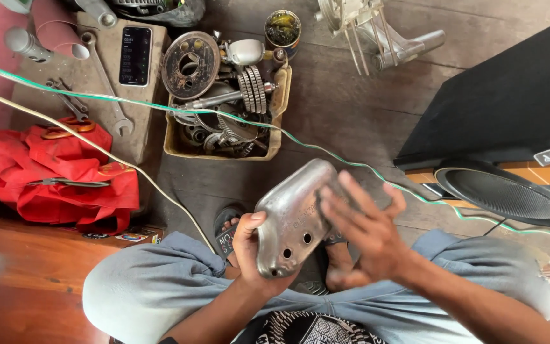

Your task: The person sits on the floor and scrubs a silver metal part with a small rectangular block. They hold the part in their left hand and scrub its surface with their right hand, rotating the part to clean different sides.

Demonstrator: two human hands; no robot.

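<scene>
Left hand (249, 245) fingers curled round near-left edge of grey metal engine cover (295, 216), steadying it above lap; right hand (361, 232) fingers spread flat on its right face, apparently rubbing. Far left: tray of gears (275, 137), spanner (106, 79), phone (135, 55)

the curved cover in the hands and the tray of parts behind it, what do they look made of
Curved cover, gripped by the left hand with the right hand flat on it: likely cast aluminium, dull silver sheen, scuffed, drilled holes. Tray: probably worn plastic, tan and grimy. Gears inside: grey steel, oily.
</scene>
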